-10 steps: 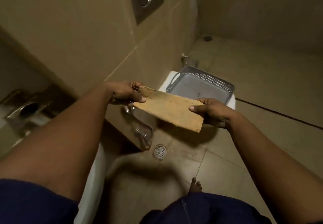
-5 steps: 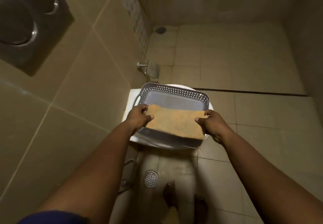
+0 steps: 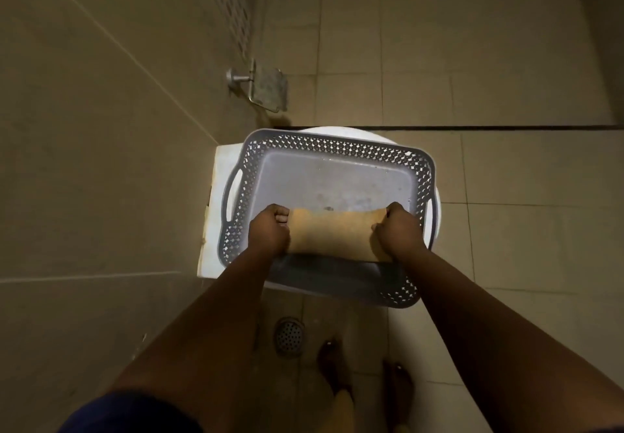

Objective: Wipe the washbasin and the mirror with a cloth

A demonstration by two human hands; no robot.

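An orange-tan cloth is stretched flat between my two hands, low inside a grey perforated plastic tray. My left hand grips the cloth's left edge and my right hand grips its right edge, both with fingers closed on it. The tray rests on a closed white toilet lid. Neither the washbasin nor the mirror is in view.
A tiled wall runs along the left with a metal paper holder. A round floor drain lies below the tray, next to my bare feet. A dark strip crosses the tiled floor on the right.
My view has swung from the wall and basin side down onto the tray. Both hands have carried the cloth forward and lowered it into the tray.
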